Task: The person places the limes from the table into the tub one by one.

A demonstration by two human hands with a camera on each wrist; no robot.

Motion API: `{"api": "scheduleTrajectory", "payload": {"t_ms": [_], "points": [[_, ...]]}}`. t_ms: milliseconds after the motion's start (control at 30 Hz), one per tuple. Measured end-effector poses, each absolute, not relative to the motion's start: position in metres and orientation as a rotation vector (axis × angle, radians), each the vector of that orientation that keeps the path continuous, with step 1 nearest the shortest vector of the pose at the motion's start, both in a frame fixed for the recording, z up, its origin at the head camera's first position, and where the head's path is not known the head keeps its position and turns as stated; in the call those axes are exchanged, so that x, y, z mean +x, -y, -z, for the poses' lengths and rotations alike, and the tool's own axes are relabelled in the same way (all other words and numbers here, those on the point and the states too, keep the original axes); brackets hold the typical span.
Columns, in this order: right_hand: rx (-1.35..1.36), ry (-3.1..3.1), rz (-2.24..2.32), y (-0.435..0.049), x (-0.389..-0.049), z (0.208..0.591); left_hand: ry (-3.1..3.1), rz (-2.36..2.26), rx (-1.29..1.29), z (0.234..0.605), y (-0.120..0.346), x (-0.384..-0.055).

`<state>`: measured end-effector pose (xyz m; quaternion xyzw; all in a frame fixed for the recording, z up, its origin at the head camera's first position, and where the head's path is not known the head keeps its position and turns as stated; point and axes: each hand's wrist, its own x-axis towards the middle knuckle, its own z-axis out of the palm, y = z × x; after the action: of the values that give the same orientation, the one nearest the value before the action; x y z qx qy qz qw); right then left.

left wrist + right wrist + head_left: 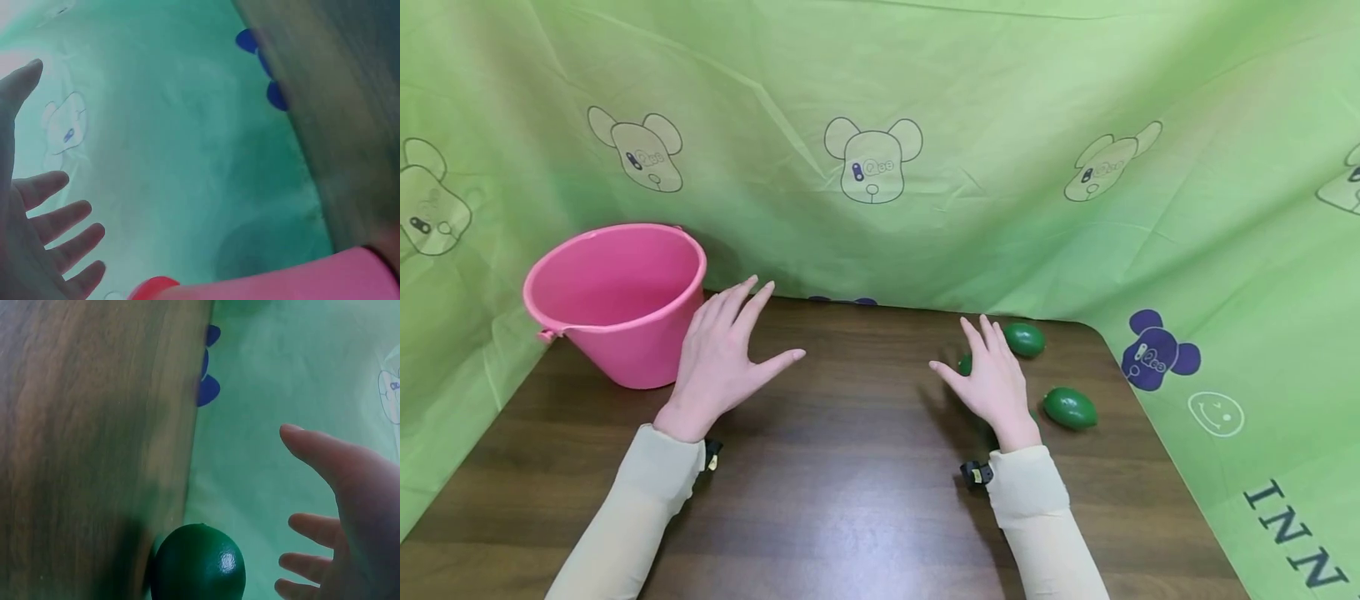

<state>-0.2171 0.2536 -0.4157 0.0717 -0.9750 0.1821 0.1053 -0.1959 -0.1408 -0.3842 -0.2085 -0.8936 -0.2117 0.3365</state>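
My left hand [717,360], fingers spread and thumb out, hovers beside the pink bucket [651,354] and overlaps its right side in the head view. It holds nothing. In the left wrist view the fingers [69,219] stand apart, with the bucket's pink wall [294,281] below. Over on the right, my right hand [992,385] is raised above several green limes, also holding nothing. One lime [1024,340] lies beyond its fingers and another lime [1070,408] to its right; the hand partly hides others. A lime [199,565] shows large in the right wrist view, apart from the fingers.
A dark wooden table [850,467] carries everything. Green cloth [880,242] with printed bear heads hangs along the table's back and sides. The bucket stands at the back left, its rim open upward.
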Motion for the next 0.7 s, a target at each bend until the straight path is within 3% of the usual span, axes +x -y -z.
{"api": "scheduleTrajectory", "payload": {"t_ms": [700], "points": [[0.142,2.943,-0.532,-0.268,-0.212,0.419,2.142,0.591,-0.288,0.354,0.207,-0.17]]}}
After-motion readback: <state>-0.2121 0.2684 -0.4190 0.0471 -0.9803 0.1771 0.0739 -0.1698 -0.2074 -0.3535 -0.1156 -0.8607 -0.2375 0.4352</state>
